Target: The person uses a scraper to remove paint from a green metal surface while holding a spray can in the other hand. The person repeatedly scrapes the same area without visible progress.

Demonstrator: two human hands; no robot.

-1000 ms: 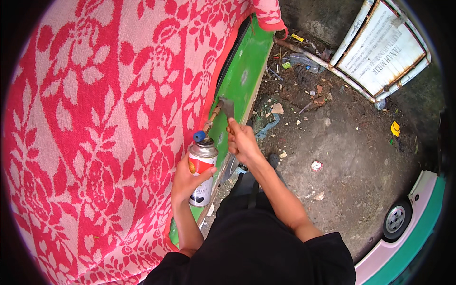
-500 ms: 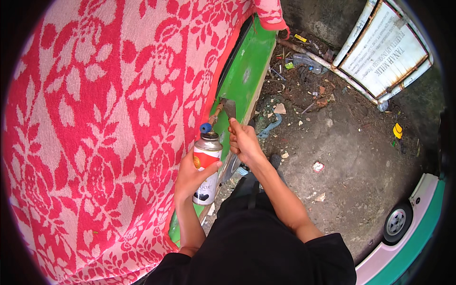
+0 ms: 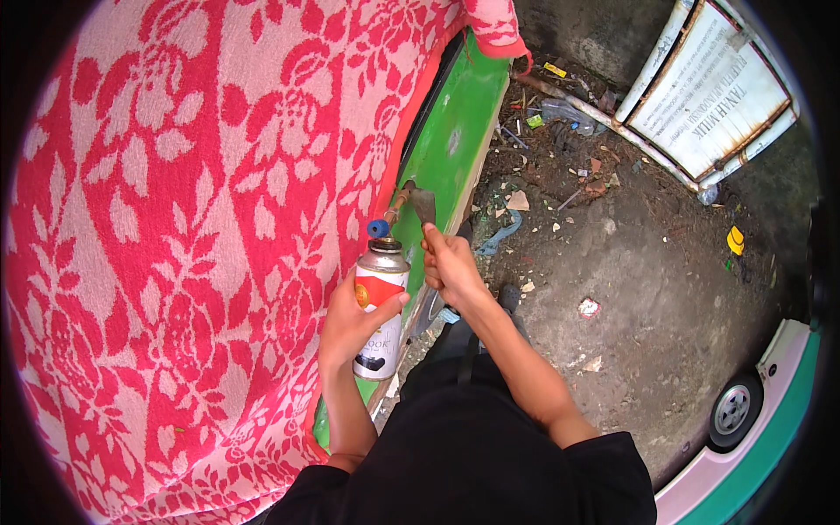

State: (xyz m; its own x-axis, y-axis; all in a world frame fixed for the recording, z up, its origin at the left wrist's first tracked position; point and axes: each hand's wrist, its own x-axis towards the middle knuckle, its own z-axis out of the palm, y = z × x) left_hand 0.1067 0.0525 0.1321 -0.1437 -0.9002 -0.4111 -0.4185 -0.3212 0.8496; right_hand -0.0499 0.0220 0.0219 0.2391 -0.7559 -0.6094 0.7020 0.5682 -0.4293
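Note:
My left hand is wrapped around a gas canister, white with a red band, held nearly upright. A torch head with a blue knob is fitted on top, its brass-coloured nozzle tilted toward a green painted panel. In my right hand is a scraper, gripped by its handle, with the grey blade up close to the nozzle tip and over the panel. No flame can be made out. Several dull, bare-looking patches mark the green paint.
A red and pink floral cloth covers the left side up to the panel. Litter and a blue rag lie on the rough ground. A rusty white framed sign stands far right; a pink and teal vehicle with a wheel is at lower right.
Both hands keep their grips on the canister and the scraper. The canister and scraper have shifted only very slightly, with the view moving a little too.

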